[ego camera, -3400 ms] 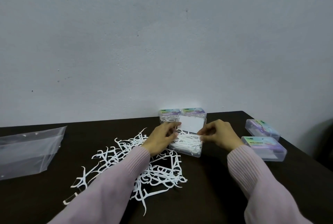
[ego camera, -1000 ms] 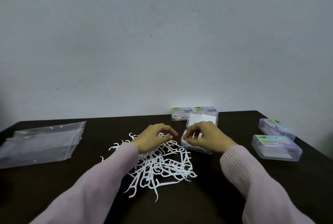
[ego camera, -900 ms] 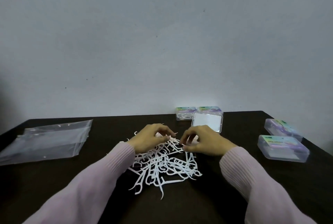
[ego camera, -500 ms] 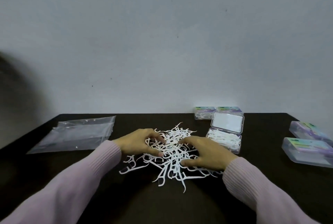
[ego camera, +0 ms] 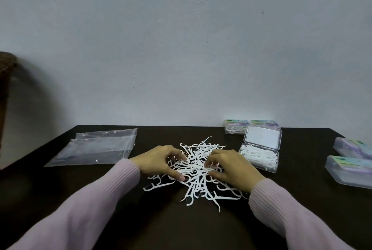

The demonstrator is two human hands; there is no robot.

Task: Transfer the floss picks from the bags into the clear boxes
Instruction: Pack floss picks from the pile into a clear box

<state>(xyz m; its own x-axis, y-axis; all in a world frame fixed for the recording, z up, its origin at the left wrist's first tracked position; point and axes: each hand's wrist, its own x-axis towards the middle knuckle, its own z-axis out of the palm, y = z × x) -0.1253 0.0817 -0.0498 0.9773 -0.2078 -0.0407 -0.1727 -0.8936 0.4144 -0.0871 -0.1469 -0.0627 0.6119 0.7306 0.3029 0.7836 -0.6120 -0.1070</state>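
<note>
A loose pile of white floss picks (ego camera: 196, 162) lies on the dark table (ego camera: 181, 225). My left hand (ego camera: 159, 161) and my right hand (ego camera: 233, 168) sit on either side of the pile, fingers curled down into it and closing on picks. Just right of my right hand stands an open clear box (ego camera: 261, 166) partly filled with picks, its lid (ego camera: 262, 137) raised behind it. Two flat clear bags (ego camera: 100, 147) lie at the left of the table.
Two closed clear boxes (ego camera: 235, 128) (ego camera: 264, 123) stand against the wall behind the open one. Two more closed boxes (ego camera: 352, 147) (ego camera: 350, 171) sit at the table's right edge. A dark object (ego camera: 6, 80) stands beyond the table's left end.
Both hands left the open box and moved left onto the pile. Their fingers have curled in and drawn the picks together. The view has swung left.
</note>
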